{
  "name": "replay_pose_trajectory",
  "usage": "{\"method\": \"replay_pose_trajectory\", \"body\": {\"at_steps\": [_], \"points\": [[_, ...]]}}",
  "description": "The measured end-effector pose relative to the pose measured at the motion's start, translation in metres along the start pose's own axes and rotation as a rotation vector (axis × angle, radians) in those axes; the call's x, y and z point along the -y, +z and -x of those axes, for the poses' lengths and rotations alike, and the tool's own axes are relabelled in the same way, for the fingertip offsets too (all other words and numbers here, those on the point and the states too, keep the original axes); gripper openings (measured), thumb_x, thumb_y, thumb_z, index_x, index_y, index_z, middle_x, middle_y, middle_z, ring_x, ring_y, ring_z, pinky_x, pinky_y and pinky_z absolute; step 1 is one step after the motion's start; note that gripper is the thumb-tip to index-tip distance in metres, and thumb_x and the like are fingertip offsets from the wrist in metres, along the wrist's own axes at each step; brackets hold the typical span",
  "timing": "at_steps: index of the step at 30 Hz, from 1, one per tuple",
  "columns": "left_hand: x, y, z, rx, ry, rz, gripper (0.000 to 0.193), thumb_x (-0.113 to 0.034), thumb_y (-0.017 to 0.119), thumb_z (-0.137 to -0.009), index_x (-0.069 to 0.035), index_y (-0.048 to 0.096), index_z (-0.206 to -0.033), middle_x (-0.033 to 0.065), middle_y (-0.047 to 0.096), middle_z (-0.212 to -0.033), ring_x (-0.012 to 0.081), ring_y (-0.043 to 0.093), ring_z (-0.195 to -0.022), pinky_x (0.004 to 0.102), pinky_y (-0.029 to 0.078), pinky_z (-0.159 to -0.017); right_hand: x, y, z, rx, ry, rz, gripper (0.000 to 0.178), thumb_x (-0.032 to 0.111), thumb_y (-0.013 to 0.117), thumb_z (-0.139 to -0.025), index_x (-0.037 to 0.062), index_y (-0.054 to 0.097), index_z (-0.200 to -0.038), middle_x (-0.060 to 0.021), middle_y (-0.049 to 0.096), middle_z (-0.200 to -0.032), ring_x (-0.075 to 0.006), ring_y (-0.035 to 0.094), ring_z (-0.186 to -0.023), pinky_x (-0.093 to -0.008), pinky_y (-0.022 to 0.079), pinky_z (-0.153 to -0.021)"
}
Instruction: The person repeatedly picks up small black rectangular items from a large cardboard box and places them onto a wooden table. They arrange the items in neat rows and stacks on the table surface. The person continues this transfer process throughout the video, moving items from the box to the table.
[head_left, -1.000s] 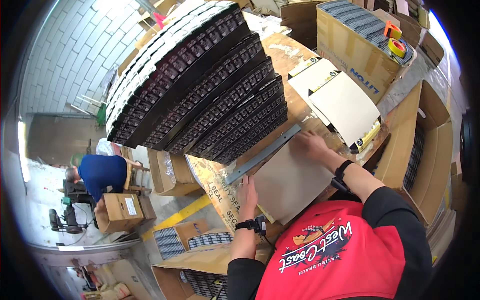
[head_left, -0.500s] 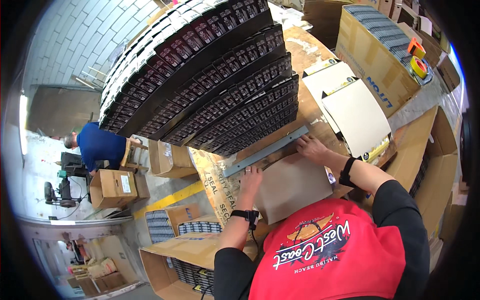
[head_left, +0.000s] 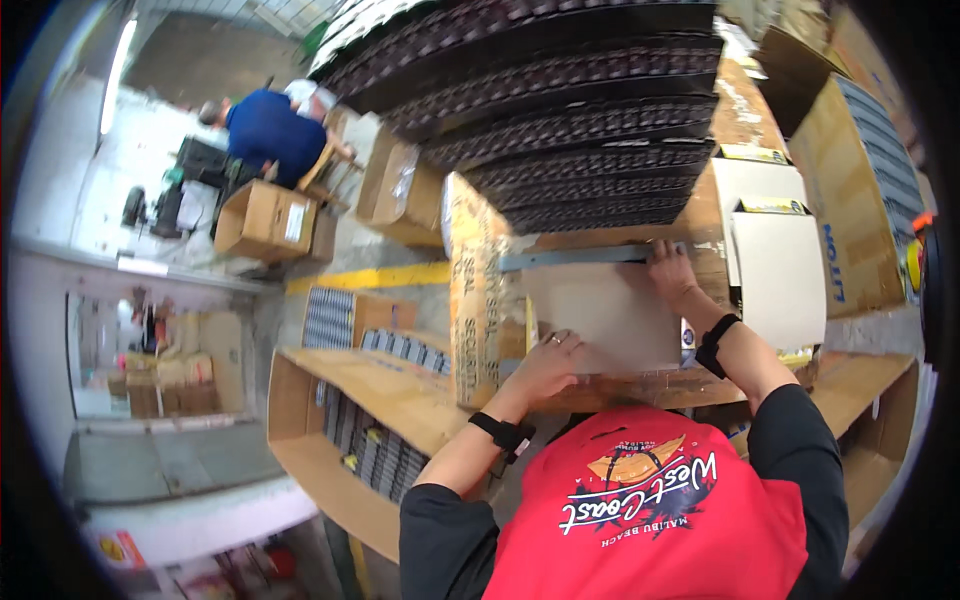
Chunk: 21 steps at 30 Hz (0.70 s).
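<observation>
A flat cardboard carton [head_left: 608,312], plain grey-brown side up with printed slivers at its edges, lies on the wooden table in front of me. My left hand [head_left: 548,368] is at its near left corner, fingers bent over the edge and thumb apart below. At the far right corner, my right hand [head_left: 671,268] rests with fingers stretched onto the end of a grey metal bar [head_left: 575,259]. That bar lies across the table just beyond the carton. Slight blur hides the exact fingertip contact.
Beyond the bar rises a tall stack of black printed packs [head_left: 590,130]. Flat pale cartons [head_left: 780,260] lie at the right. Open boxes of packs [head_left: 350,375] stand on the lower left, a large carton [head_left: 850,200] at the right. A person in blue [head_left: 270,135] works at the far left.
My left hand has left the metal bar and come back toward me to the carton's near left corner. My right hand stays by the bar's right end. The view has turned.
</observation>
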<state>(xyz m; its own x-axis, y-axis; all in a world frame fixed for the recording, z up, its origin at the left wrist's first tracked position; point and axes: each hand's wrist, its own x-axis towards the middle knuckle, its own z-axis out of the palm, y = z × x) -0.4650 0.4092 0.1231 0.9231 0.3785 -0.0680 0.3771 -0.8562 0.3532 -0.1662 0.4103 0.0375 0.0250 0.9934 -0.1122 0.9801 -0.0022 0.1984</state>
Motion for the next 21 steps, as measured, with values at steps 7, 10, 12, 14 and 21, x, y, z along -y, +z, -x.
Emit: {"method": "replay_pose_trajectory", "body": {"at_steps": [7,10,12,14,21], "points": [[0.005,0.056,0.036,0.08,-0.173,-0.087,0.022,-0.009,0.056,-0.07,-0.001,0.054,-0.09,0.0104,0.051,-0.099,0.0275,0.053,-0.098,0.0345,0.049,-0.074,-0.01,-0.011,0.006,0.072,-0.01,-0.156,0.051,0.014,0.058,-0.074,0.0036,0.048,-0.123,-0.0179,0.041,-0.132,-0.0328,0.036,-0.124,-0.0451,0.037,-0.096],[-0.003,0.041,0.037,-0.116,-0.137,-0.156,0.022,-0.01,0.057,-0.07,-0.002,0.055,-0.091,0.0107,0.052,-0.098,0.0256,0.054,-0.096,0.0324,0.049,-0.074,-0.024,-0.01,0.071,-0.243,-0.45,-0.15,0.062,0.02,0.067,-0.068,0.0035,0.044,-0.123,-0.0193,0.042,-0.128,-0.0348,0.037,-0.123,-0.0454,0.039,-0.095],[-0.002,0.045,0.036,-0.141,-0.096,-0.243,0.022,-0.01,0.056,-0.071,-0.002,0.054,-0.091,0.0104,0.052,-0.098,0.0249,0.055,-0.095,0.0315,0.049,-0.074,-0.014,-0.046,0.105,0.305,-0.6,-0.301,0.054,0.021,0.068,-0.065,0.0037,0.051,-0.113,-0.0169,0.045,-0.125,-0.035,0.041,-0.118,-0.043,0.043,-0.089],[0.007,0.054,0.034,-0.141,-0.054,-0.19,0.021,-0.011,0.057,-0.072,-0.002,0.056,-0.092,0.0124,0.053,-0.101,0.027,0.056,-0.093,0.032,0.049,-0.074,-0.008,-0.058,0.125,0.259,-0.624,-0.229,0.035,0.016,0.064,-0.067,0.0042,0.056,-0.099,-0.0168,0.05,-0.116,-0.0356,0.048,-0.107,-0.0407,0.046,-0.083],[0.038,0.042,0.049,-0.133,-0.095,-0.13,0.01,-0.009,0.056,-0.072,-0.004,0.061,-0.079,0.0103,0.06,-0.085,0.0256,0.061,-0.083,0.0349,0.051,-0.068,-0.025,-0.009,0.113,0.128,-0.482,-0.619,0.015,0.008,0.054,-0.069,0.0014,0.058,-0.082,-0.0204,0.058,-0.091,-0.039,0.053,-0.09,-0.044,0.044,-0.078]]}}
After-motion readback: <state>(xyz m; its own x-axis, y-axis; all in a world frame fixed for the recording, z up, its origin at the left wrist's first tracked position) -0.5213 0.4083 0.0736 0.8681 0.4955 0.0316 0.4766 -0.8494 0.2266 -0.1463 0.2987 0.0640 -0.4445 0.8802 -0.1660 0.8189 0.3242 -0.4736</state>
